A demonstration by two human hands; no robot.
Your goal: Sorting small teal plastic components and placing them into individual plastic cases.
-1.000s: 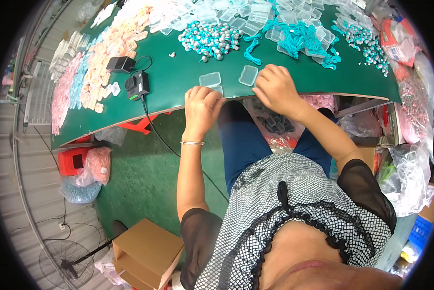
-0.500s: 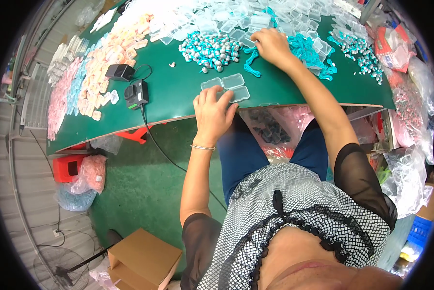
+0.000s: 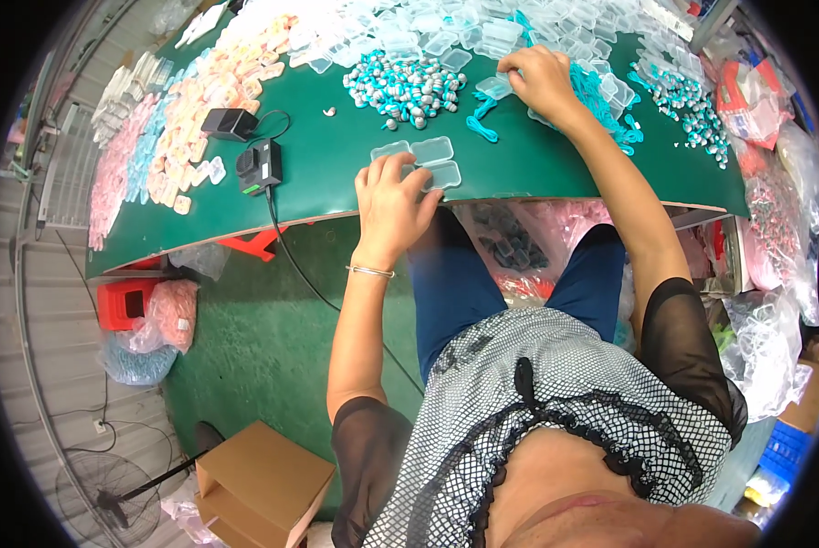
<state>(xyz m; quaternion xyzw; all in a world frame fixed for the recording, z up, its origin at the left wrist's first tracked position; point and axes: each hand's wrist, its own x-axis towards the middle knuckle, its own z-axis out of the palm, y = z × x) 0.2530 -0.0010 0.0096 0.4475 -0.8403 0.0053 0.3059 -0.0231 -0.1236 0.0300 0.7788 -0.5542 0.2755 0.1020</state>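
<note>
My left hand point(image 3: 393, 205) is near the table's front edge, its fingers spread and bent down over a group of small clear plastic cases point(image 3: 432, 149) that lie with their lids open. The fingertips touch or nearly touch the nearest compartments. Farther right, my right hand point(image 3: 542, 82) reaches to the far piles. Its thumb and fingers are curled at a clear plastic case point(image 3: 494, 88), and the exact contact is partly hidden. Turquoise cord point(image 3: 483, 128) lies just in front of that case. Left of this hand sits a heap of turquoise and grey-white beads or earplug-like pieces point(image 3: 405, 89).
More turquoise cords point(image 3: 597, 96) lie beyond the right hand, with small turquoise-white pieces point(image 3: 688, 110) farther right. Clear cases cover the back. Peach, blue and pink cases fill the left side. A black device point(image 3: 260, 166) trails a cable over the front edge. A cardboard box point(image 3: 262, 479) stands below.
My right hand has moved a little right, and a clear case now shows at its fingertips. My left hand stays over the open cases, shifted slightly left. The view has tilted slightly.
</note>
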